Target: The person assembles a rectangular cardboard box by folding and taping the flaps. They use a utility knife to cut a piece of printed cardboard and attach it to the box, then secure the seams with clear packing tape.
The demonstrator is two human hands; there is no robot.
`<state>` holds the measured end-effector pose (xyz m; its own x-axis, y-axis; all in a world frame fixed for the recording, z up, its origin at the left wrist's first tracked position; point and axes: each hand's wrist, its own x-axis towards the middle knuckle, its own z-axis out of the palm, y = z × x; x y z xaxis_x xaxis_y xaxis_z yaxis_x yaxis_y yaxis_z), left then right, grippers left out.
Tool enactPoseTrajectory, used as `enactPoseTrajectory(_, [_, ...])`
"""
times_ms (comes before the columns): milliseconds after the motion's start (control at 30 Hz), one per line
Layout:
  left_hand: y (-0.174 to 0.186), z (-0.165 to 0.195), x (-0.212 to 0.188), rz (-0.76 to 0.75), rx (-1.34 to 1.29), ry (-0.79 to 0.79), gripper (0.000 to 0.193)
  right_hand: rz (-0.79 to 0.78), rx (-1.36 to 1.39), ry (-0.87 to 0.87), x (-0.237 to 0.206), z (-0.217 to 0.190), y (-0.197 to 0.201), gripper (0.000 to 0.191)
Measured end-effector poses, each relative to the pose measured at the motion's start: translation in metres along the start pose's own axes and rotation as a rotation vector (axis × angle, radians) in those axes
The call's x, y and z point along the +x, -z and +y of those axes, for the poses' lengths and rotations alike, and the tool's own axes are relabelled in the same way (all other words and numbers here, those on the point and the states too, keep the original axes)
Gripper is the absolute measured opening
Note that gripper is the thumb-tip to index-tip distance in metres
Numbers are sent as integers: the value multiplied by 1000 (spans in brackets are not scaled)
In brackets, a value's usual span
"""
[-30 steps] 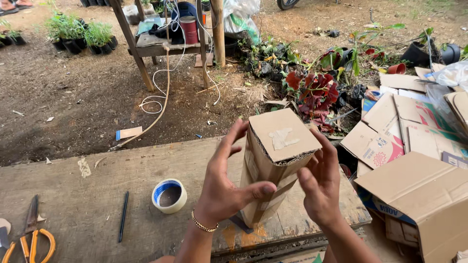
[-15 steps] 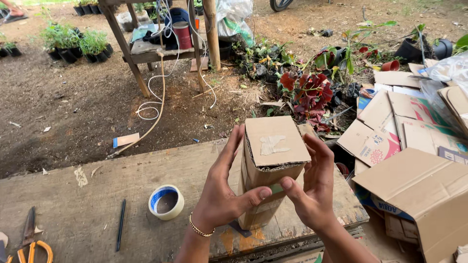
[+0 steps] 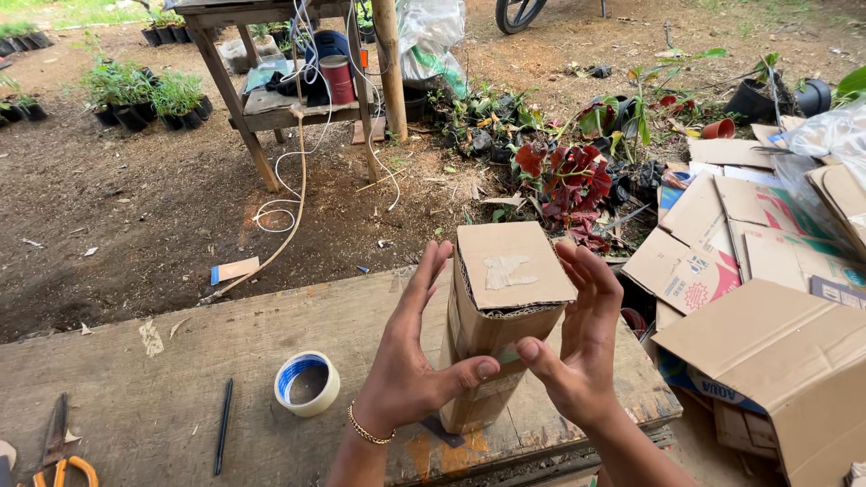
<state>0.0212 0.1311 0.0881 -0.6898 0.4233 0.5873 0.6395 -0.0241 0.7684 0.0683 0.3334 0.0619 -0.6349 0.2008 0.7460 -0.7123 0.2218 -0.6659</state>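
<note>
cardboard box (image 3: 505, 325): upright on wooden table (image 3: 180, 379), long axis vertical | left hand (image 3: 410, 370): flat against its left side, thumb across near face | right hand (image 3: 577, 347): open at right side, contact probably light | tape roll (image 3: 307, 383): left, apart

A tall brown cardboard box (image 3: 494, 316) stood upright at the centre. Flattened brown cartons (image 3: 767, 271) with colourful prints lay at three o'clock.
</note>
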Motion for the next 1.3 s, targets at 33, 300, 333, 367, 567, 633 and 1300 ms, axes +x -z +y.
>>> enactPoseTrajectory(33, [0, 0, 0, 0, 11, 4, 132, -3, 1, 0, 0, -1, 0, 98])
enactPoseTrajectory(300, [0, 0, -1, -5, -3, 10, 133, -1, 30, -9, 2, -6, -1, 105])
enactPoseTrajectory(333, [0, 0, -1, -6, -4, 7, 133, 3, 13, 6, 2, -4, -1, 105])
enactPoseTrajectory(367, [1, 0, 0, -3, 3, 4, 133, 7, -5, 22, 1, -4, 0, 105])
enactPoseTrajectory(567, [0, 6, 2, -3, 24, 0, 131, 4, -62, 125, 1, 0, 3, 107])
enactPoseTrajectory(633, [2, 5, 1, 1, 19, -12, 130, 109, -160, 206, 5, -3, 0, 99])
enactPoseTrajectory(1300, [108, -150, -115, -96, 988, 848, 49, -929, -98, -685, -121, 28, -151, 33])
